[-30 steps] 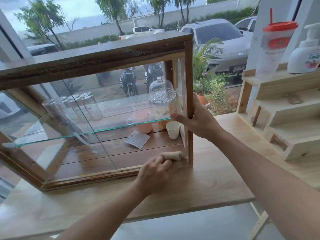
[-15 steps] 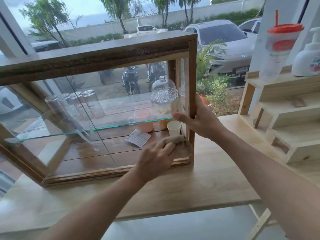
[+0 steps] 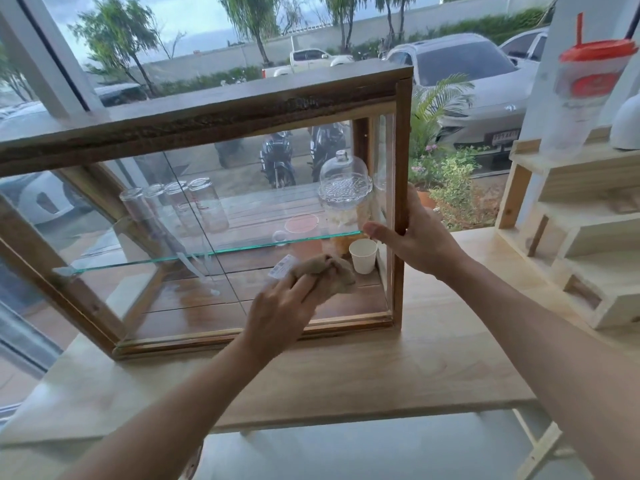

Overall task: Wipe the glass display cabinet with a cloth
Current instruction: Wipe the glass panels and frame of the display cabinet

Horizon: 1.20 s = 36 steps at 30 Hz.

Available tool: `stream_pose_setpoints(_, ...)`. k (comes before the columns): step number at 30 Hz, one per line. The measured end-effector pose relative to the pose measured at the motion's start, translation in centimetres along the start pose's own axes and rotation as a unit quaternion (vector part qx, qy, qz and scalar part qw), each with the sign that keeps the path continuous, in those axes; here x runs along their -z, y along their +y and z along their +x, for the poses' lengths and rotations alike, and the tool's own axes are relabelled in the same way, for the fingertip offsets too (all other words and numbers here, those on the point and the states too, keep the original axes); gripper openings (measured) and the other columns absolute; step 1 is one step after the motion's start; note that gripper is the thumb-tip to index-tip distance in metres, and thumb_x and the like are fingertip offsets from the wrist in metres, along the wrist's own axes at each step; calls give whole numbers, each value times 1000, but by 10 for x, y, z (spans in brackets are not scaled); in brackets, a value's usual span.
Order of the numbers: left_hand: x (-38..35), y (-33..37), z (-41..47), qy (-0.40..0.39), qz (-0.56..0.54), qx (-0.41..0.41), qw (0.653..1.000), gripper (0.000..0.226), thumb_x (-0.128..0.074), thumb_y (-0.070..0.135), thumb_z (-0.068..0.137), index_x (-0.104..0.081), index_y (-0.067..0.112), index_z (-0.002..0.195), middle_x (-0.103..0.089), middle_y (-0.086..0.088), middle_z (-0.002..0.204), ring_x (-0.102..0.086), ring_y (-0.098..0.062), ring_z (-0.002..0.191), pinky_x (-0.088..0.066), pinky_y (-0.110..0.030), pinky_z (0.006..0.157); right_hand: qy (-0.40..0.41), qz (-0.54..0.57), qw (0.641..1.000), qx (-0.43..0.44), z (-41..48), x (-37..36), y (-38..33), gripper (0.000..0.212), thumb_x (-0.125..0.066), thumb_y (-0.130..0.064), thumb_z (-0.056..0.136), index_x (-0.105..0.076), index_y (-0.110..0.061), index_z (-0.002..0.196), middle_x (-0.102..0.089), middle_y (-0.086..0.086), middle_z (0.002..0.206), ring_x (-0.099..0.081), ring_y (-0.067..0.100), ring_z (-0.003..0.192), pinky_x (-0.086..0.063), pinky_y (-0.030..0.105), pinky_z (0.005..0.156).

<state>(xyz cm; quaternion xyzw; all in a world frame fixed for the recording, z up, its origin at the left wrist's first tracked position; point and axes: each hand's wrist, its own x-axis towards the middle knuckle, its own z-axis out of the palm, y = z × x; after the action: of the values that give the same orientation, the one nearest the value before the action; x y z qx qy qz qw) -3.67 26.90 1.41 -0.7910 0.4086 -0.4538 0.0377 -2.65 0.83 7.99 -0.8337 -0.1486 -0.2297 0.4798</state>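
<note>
1. The cloth (image 3: 325, 277), a crumpled tan rag, was half buried under the left hand (image 3: 280, 315), whose fingers were closed over it and pressing it to the lower right part of the cabinet's front glass.
2. A small printed card (image 3: 281, 270) inside the cabinet showed only as a corner poking out from behind the cloth.
3. The glass display cabinet (image 3: 221, 109) stood on the pale wooden counter (image 3: 346, 375) by the window, its left end cut off at the picture's edge.
4. The right hand (image 3: 415, 237) was wrapped around the cabinet's right front post, thumb on the glass side.
5. Inside, a white paper cup (image 3: 363, 255) stood on the floor just right of the cloth; on the glass shelf (image 3: 145, 262) were upturned glasses (image 3: 194, 206) and a clear domed container (image 3: 344, 188), its contents hard to make out.
6. At far right, a stepped wooden rack (image 3: 585, 237) held an orange-lidded tumbler (image 3: 585, 84); a white object beside it was cut off.
</note>
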Motion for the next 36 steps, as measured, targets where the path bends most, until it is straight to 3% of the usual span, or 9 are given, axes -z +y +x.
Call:
stream_pose_setpoints(4,-20,61,-8,-79,-37,-22,996,30,-67,8,89,-70,15,118,-62,-2,77,-58,-21,61,-52,-35,48,0,-6,1000,-3,0,1,-2,69,-72,-51,79,-37,-28,134,-70,-9,94,-68,5,82,-57,28,70)
stream_pose_setpoints(7,-22,48,24,-10,-24,-32,999,33,-55,8,95,-65,16,126,-62,0,84,-59,-20,69,-51,-35,51,-9,-19,1000,0,1,3,-1,72,-70,-55,78,-36,-28,135,-70,-2,96,-69,15,85,-57,38,75)
stream_pose_setpoints(13,5,-20,-15,46,79,146,985,49,-59,17,94,-50,4,140,-65,-12,100,-61,-27,71,-52,-38,52,-4,-5,1000,12,1,2,2,65,-71,-50,81,-38,-27,131,-65,-18,92,-65,-4,83,-47,7,62)
stream_pose_setpoints(18,-3,16,1,11,22,81,996,70,-83,18,72,-54,3,135,-65,-10,86,-61,-27,67,-52,-38,49,-21,34,999,10,1,-2,0,62,-69,-51,81,-39,-29,130,-69,-9,101,-69,10,89,-56,26,74)
stream_pose_setpoints(21,16,-35,6,92,76,182,976,59,-75,19,81,-56,7,135,-60,-8,101,-56,-24,71,-49,-36,56,-8,60,998,22,-18,-9,12,60,-68,-56,81,-41,-30,128,-63,-30,87,-64,-3,78,-47,9,67)
stream_pose_setpoints(26,8,0,-14,-24,86,241,967,67,-73,21,78,-52,-4,137,-65,-22,120,-67,-27,87,-57,-32,66,-15,-27,995,-100,-79,-53,56,100,-89,-57,52,-32,-33,130,-55,-25,85,-55,0,75,-41,17,64)
stream_pose_setpoints(28,2,21,-2,-19,39,198,979,77,-87,21,60,-61,-6,127,-69,-19,107,-68,-27,79,-57,-32,56,17,-39,989,-142,-88,-67,66,94,-88,-61,45,-37,-35,120,-62,-12,81,-62,17,75,-44,27,61)
stream_pose_setpoints(31,18,-8,32,68,44,175,981,65,-75,18,75,-55,1,135,-68,-14,111,-66,-25,77,-56,-36,57,34,-47,989,-133,-87,-67,75,83,-81,-70,43,-42,-35,108,-63,-5,71,-62,4,65,-45,16,53)
stream_pose_setpoints(36,30,-34,17,137,74,316,936,55,-68,14,85,-53,-1,135,-65,-20,116,-65,-31,71,-53,-36,51,19,-47,995,-84,-94,-62,84,65,-92,-42,54,-39,-40,92,-58,-6,56,-59,4,57,-40,10,49)
